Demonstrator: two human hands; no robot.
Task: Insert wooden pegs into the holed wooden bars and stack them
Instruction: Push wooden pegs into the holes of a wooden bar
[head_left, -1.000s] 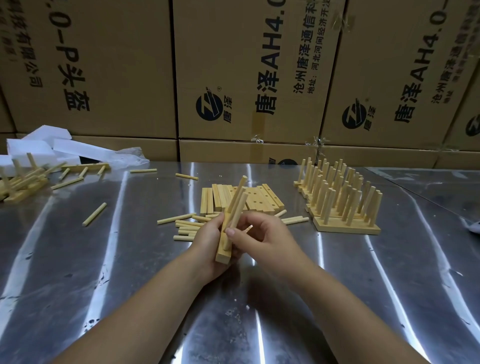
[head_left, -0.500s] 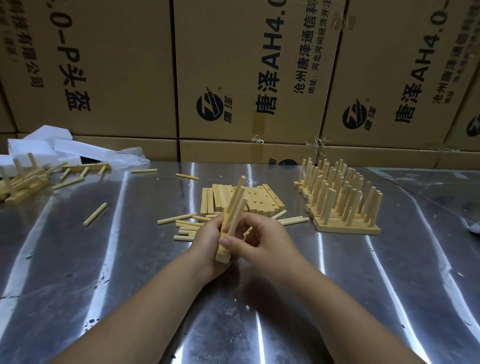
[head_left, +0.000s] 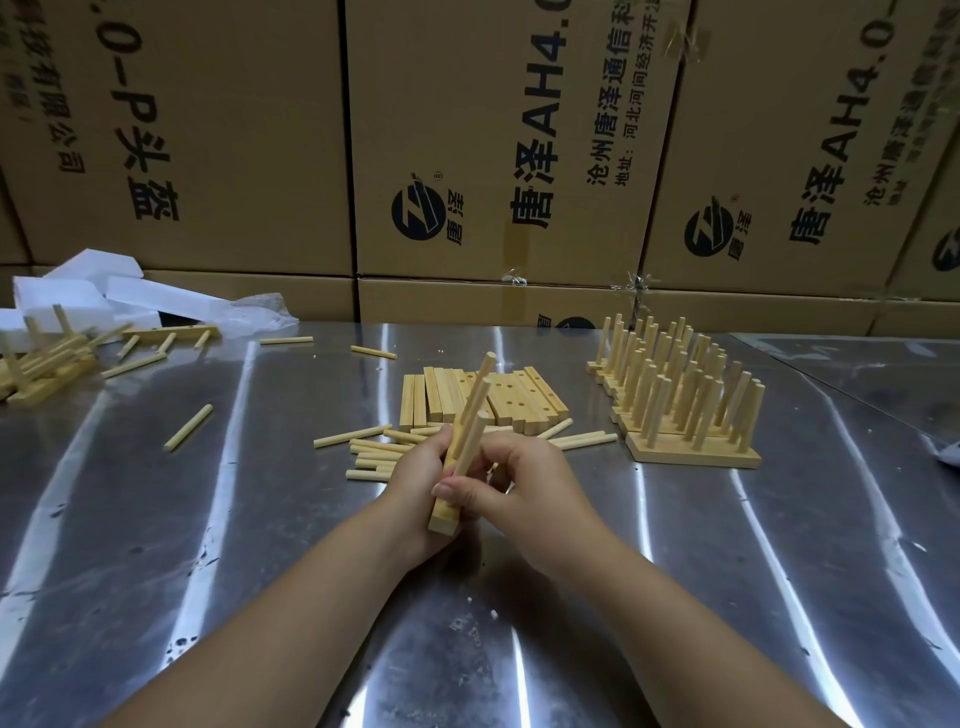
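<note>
My left hand (head_left: 418, 480) grips a holed wooden bar (head_left: 444, 517) held over the metal table, with three pegs standing out of it. My right hand (head_left: 511, 480) pinches the nearest peg (head_left: 472, 441) where it enters the bar, thumb on the front. Behind the hands lies a heap of bare holed bars (head_left: 506, 402), and loose pegs (head_left: 371, 449) lie scattered in front of it. To the right stands a stack of finished pegged bars (head_left: 680, 405).
Cardboard boxes (head_left: 498, 156) wall off the back of the table. White foam pieces (head_left: 78, 296) and another pile of pegged bars (head_left: 44, 364) sit at the far left. Single pegs (head_left: 188, 427) lie on the left part of the steel surface.
The third peg has gone from loose in my right hand to standing in the bar. My right hand has moved up against the bar and pinches that peg.
</note>
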